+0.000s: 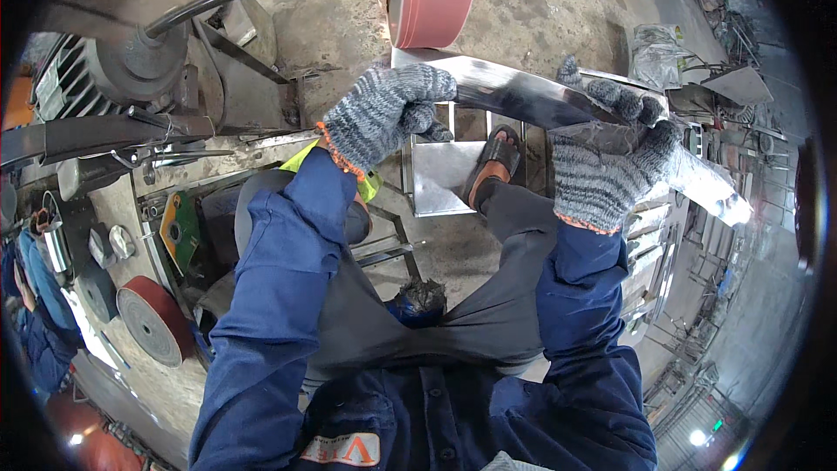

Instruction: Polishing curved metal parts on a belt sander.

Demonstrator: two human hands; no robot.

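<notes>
My left hand [388,113] and right hand [606,174] pinch the bar [510,83] by the 12-o'clock belt [436,0], seemingly part-ground, amount left unclear.

Navy shirt [436,410], buttoned; orange-and-white patch [340,449] on shirt's chest; grey-striped, orange-hemmed gloves [596,179] past shirt's cuffs [593,240]; dark trousers [497,314], dark sandal [501,152] below shirt.

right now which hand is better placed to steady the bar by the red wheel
Probably the left hand, close to the red wheel at that end of the metal bar; the right hand is farther along.
</notes>
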